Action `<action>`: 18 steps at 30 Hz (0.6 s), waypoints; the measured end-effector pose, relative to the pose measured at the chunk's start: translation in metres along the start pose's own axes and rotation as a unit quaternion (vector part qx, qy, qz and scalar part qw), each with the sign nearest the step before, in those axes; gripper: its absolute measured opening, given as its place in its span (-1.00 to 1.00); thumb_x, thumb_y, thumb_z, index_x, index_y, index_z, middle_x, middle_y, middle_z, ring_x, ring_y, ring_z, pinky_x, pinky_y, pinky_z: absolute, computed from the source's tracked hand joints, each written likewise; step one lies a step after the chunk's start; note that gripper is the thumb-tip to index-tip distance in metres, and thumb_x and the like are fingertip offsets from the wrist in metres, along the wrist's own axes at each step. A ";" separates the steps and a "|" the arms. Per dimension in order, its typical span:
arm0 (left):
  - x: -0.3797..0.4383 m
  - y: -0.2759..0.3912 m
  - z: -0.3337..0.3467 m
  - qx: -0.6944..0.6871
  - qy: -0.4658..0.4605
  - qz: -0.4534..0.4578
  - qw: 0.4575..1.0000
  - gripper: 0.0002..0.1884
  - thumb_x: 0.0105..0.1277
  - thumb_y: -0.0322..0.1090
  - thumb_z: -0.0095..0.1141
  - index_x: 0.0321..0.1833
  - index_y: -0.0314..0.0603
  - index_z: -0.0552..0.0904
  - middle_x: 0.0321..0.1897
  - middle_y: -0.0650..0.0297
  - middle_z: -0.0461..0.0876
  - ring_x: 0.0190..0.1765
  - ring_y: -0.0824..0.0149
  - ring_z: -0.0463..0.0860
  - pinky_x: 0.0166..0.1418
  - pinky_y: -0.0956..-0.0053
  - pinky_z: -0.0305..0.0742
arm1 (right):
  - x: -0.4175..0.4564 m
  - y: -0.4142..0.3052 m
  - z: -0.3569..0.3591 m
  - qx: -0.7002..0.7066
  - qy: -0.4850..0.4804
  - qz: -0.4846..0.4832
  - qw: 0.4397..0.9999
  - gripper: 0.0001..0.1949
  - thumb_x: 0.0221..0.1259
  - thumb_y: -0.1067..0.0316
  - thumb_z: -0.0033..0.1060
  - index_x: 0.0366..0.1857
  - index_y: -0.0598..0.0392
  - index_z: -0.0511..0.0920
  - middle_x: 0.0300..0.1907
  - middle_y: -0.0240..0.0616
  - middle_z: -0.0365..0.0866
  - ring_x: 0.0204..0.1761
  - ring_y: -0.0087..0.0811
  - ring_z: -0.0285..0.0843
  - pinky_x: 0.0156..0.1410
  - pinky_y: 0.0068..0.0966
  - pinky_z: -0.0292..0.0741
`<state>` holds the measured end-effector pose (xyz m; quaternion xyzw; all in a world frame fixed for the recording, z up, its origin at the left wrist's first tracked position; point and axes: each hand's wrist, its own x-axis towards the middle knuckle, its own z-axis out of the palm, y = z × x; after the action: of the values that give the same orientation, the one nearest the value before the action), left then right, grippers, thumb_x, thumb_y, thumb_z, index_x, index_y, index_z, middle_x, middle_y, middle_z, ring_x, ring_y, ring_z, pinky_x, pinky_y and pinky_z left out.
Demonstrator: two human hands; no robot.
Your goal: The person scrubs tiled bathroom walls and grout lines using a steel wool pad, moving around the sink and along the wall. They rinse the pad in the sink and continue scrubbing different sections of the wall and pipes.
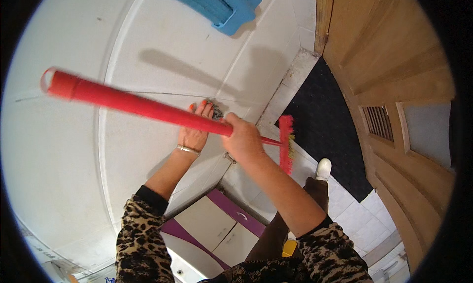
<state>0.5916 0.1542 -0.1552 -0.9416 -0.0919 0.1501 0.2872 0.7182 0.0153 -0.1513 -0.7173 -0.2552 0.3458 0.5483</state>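
A red broom handle crosses the view from upper left towards the lower right, with a hanging loop at its near end. My right hand grips it partway along. Beyond that hand is the broom head, red with some yellowish bristles, low near the black mat. My left hand lies with fingers extended against the white tiled wall, partly behind the handle. Under or beside its fingertips is a grey metal scouring pad. How firmly the left hand holds the pad is hidden.
A blue plastic holder is on the wall above. Black matting lies before a wooden door at the right. A small metal valve juts from the wall below my hands. A white and purple cabinet with a basin stands below.
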 end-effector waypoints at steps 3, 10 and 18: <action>-0.005 -0.010 -0.012 -0.041 0.017 -0.018 0.999 -0.49 0.23 -0.33 -0.09 0.29 -0.15 0.41 0.38 0.24 0.28 0.46 0.21 0.16 0.50 0.07 -0.05 | 0.014 0.020 -0.055 -0.037 0.017 0.036 0.999 -0.87 0.08 0.32 0.19 -0.29 -0.02 0.58 -0.39 0.00 0.62 -0.26 0.05 0.59 -0.17 -0.12 0.52; 0.038 0.001 0.006 0.045 -0.043 0.059 0.996 -0.48 0.34 -0.26 -0.21 0.37 -0.22 0.31 0.44 0.23 0.17 0.51 0.23 0.03 0.53 0.09 -0.12 | 0.051 0.029 -0.151 -0.081 0.105 -0.040 0.990 -0.88 0.07 0.39 0.23 -0.35 0.17 0.56 -0.50 0.14 0.52 -0.28 0.13 0.53 -0.31 -0.25 0.49; 0.062 0.009 0.025 0.020 -0.014 0.100 0.995 -0.48 0.32 -0.24 -0.18 0.34 -0.27 0.35 0.43 0.20 0.21 0.50 0.21 0.04 0.53 0.11 -0.13 | 0.126 -0.009 -0.181 -0.145 0.262 -0.063 0.952 -0.74 0.13 0.22 0.21 -0.20 0.17 0.56 -0.43 0.14 0.55 -0.27 0.07 0.59 -0.18 -0.30 0.51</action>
<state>0.6422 0.1758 -0.1945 -0.9379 0.0012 0.1932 0.2881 0.9386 0.0010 -0.1410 -0.8371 -0.1949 0.0698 0.5064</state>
